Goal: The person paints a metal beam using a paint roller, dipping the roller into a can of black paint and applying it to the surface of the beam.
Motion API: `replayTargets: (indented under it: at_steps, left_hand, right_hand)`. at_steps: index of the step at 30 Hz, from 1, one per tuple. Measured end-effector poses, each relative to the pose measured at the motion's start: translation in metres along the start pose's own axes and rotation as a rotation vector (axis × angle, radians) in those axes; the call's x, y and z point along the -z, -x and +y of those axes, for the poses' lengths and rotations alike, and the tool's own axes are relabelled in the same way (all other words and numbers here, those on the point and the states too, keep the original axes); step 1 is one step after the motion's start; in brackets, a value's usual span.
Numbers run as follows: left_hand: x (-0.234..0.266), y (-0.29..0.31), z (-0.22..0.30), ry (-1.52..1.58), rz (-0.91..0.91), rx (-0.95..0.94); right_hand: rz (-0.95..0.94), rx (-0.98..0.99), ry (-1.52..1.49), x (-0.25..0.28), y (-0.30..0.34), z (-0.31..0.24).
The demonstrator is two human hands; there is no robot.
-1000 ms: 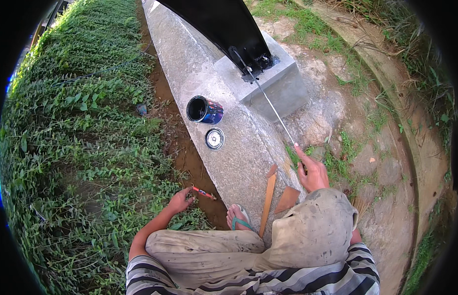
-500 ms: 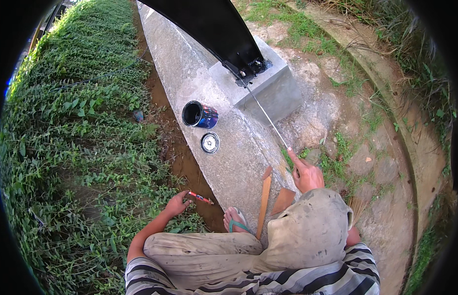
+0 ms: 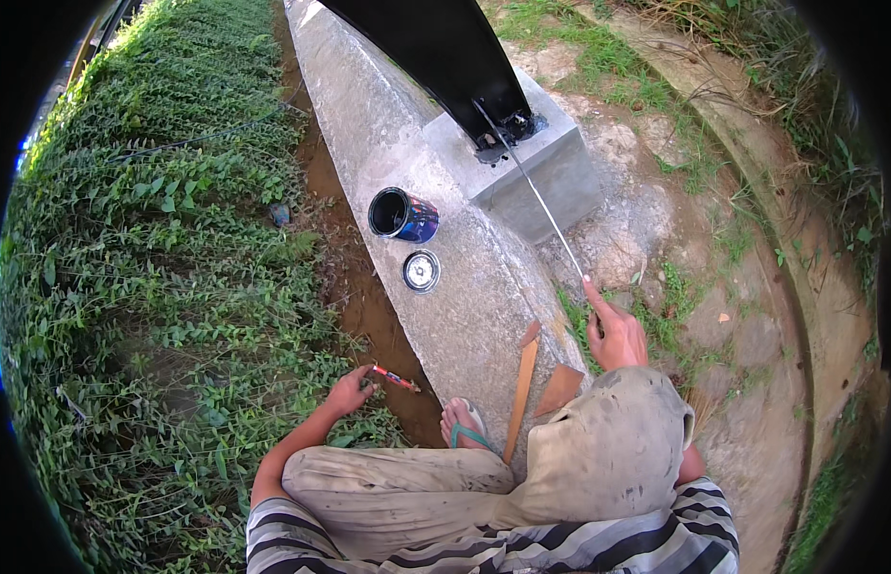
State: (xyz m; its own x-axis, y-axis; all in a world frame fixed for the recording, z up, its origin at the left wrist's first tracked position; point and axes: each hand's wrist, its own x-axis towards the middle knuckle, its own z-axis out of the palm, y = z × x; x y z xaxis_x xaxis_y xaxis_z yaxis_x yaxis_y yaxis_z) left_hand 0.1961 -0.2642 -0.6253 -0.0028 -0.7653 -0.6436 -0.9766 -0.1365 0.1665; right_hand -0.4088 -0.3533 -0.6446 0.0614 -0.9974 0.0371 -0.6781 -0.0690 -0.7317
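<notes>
My right hand [image 3: 618, 334] is closed around the near end of a long thin pale rod [image 3: 543, 203], its index finger stretched along it. The rod's far end lies against the face of a black post [image 3: 455, 72], just above its base. My left hand [image 3: 351, 391], out over the plants, pinches a slim red and blue stick-like thing [image 3: 396, 378] whose kind I cannot make out. An opened can [image 3: 419, 221] with a dark inside stands on the concrete ledge, and its round lid [image 3: 421, 272] lies beside it.
The post rises from a grey concrete block [image 3: 551, 182] with black smears around the foot. A wooden strip [image 3: 522, 397] and a brown flat piece [image 3: 558, 390] lie near my sandalled foot [image 3: 465, 426]. Leafy plants [image 3: 178, 287] and a muddy channel [image 3: 369, 316] border the concrete ledge [image 3: 445, 325].
The rod's far end has moved from the post's bottom edge up onto its face. My left hand keeps its hold, and the whole view has shifted slightly.
</notes>
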Motion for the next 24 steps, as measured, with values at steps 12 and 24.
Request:
replayTargets:
  at_steps: [12, 24]
  left_hand:
    - [-0.002, -0.006, -0.002, 0.022, -0.06, 0.028]
    - [-0.004, -0.013, 0.002, 0.062, -0.131, 0.085]
  right_hand:
    - [-0.196, -0.433, -0.111, 0.012, 0.059, 0.013]
    - [-0.188, -0.349, -0.195, -0.017, 0.068, 0.037]
